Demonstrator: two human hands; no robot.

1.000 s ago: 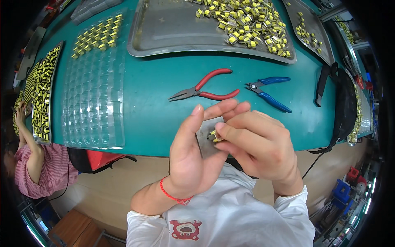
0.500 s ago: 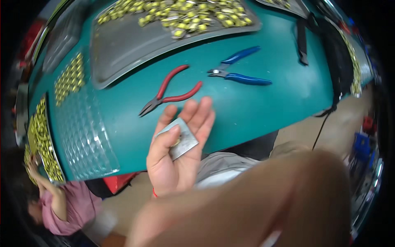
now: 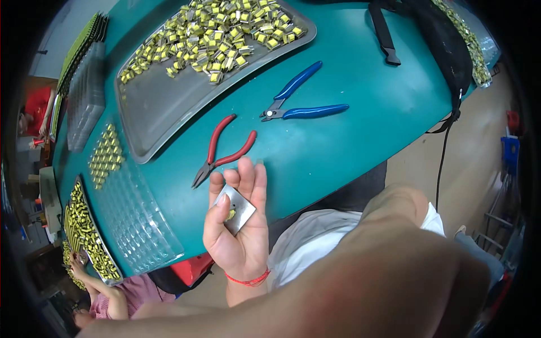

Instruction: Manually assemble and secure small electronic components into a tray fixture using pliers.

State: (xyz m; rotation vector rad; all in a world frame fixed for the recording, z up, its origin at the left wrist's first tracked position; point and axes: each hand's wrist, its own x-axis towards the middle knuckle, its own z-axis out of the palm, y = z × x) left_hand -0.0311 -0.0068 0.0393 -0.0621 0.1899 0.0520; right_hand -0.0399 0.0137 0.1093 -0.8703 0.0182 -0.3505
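Observation:
My left hand (image 3: 239, 239), palm up with a red string at the wrist, holds a small square metal plate (image 3: 243, 212). The thumb presses on the plate, and a small yellow piece (image 3: 231, 214) shows beside the thumb tip. Just beyond the fingertips lie red-handled pliers (image 3: 209, 164), their jaws pointing to the near left. Farther right are blue-handled cutters (image 3: 280, 110) with handles spread. A bare forearm (image 3: 349, 281), blurred and close, crosses the lower part of the view; my right hand is out of sight.
A grey metal tray (image 3: 163, 121) holds many yellow-wrapped metal parts (image 3: 217, 42). Left of it lies a clear blister tray (image 3: 138, 219), partly filled at its far end. A co-worker's hands (image 3: 79, 267) are at another tray of parts (image 3: 84, 234). A black bag (image 3: 445, 50) hangs over the right edge.
The whole view has shifted, so the pliers, cutters and my left hand appear lower and farther left. The near forearm now stretches to the lower left. The plate stays in my left hand.

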